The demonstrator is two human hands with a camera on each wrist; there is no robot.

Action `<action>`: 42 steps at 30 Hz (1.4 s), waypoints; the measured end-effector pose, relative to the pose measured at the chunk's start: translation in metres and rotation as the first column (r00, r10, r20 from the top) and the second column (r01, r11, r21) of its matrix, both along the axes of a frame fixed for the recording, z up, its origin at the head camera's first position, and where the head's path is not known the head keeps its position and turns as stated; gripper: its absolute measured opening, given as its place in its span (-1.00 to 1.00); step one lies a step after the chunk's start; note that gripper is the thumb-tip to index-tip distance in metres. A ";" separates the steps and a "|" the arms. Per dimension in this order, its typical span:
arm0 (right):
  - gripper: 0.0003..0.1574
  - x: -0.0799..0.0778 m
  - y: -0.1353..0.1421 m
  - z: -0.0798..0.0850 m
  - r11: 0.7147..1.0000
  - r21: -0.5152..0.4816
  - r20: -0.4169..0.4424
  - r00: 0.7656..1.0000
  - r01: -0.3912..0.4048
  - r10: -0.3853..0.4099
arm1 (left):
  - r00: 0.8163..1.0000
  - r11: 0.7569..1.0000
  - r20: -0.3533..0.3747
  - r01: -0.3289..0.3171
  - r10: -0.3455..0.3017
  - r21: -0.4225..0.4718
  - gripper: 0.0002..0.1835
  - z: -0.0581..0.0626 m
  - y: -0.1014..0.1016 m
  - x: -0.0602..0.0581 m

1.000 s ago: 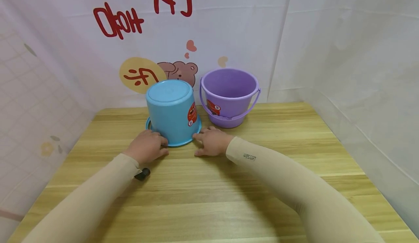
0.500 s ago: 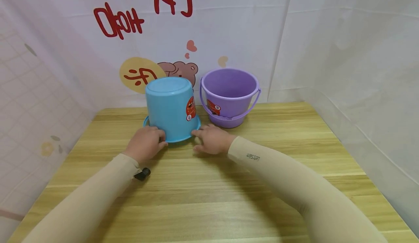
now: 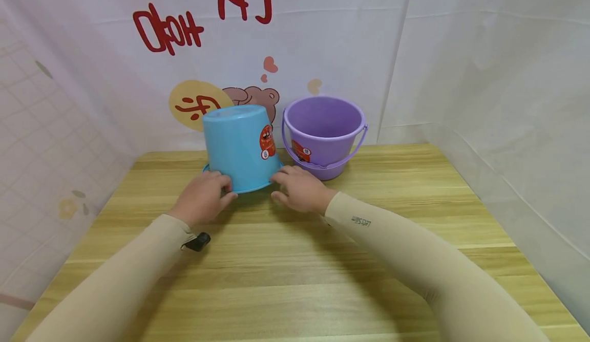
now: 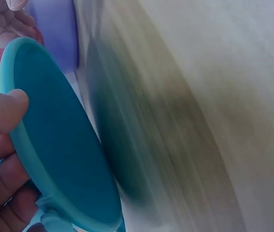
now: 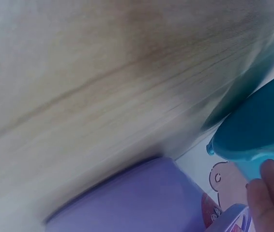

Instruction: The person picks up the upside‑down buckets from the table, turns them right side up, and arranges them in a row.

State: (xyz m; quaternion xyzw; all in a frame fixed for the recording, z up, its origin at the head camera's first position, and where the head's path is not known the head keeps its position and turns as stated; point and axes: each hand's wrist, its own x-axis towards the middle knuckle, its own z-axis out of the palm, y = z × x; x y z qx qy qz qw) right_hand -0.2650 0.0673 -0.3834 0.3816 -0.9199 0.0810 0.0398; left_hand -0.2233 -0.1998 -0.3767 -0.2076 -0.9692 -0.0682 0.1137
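A light blue bucket (image 3: pixel 237 150), bottom up, tips back with its near rim raised off the wooden table (image 3: pixel 258 280). My left hand (image 3: pixel 203 198) grips that rim at the left. In the left wrist view my thumb (image 4: pixel 8 108) lies over the rim's inner side, while my fingers (image 4: pixel 8 179) curl against the outside. The dark inside of the bucket shows below the rim there. At the right side of the rim, my right hand (image 3: pixel 301 188) touches the bucket. Its fingers (image 5: pixel 267 198) reach along the outer wall in the right wrist view, with the thumb hidden there.
A purple bucket (image 3: pixel 322 147) stands upright just right of the blue one, its handle (image 3: pixel 318 165) hanging down in front. White printed curtains (image 3: pixel 461 76) close in the table's back and sides.
The blue bucket's near rim has risen and moved back, tipping its bottom away from me. My left hand has closed on the rim, and both hands have moved forward with it.
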 end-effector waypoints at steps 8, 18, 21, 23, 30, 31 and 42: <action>-0.52 0.001 0.003 0.003 0.983 -0.135 -0.200 0.975 -0.123 0.095 | 0.999 0.994 0.048 -0.015 0.010 0.106 -0.78 0.012 0.000 0.003; -0.51 -0.002 0.005 0.010 0.956 -0.182 -0.380 0.913 -0.231 0.148 | 0.998 0.969 0.060 -0.005 -0.010 0.248 -0.73 0.026 -0.005 0.005; -0.51 -0.002 0.004 0.013 0.949 -0.194 -0.414 0.898 -0.247 0.149 | 0.998 0.960 0.065 -0.003 -0.016 0.280 -0.69 0.031 -0.006 0.006; -0.50 -0.001 0.004 0.015 0.947 -0.202 -0.442 0.886 -0.251 0.141 | 0.998 0.954 0.068 -0.004 -0.017 0.299 -0.68 0.034 -0.006 0.007; -0.46 0.000 0.003 0.020 0.932 -0.241 -0.485 0.866 -0.270 0.126 | 0.998 0.933 0.061 0.001 -0.025 0.361 -0.72 0.043 -0.006 0.009; -0.46 0.000 0.004 0.021 0.931 -0.244 -0.487 0.864 -0.271 0.124 | 0.998 0.932 0.058 0.001 -0.024 0.361 -0.72 0.044 -0.006 0.009; -0.35 -0.003 0.004 0.025 0.943 -0.212 -0.513 0.851 -0.257 0.117 | 0.998 0.921 0.057 -0.006 -0.018 0.391 -0.75 0.053 -0.008 0.011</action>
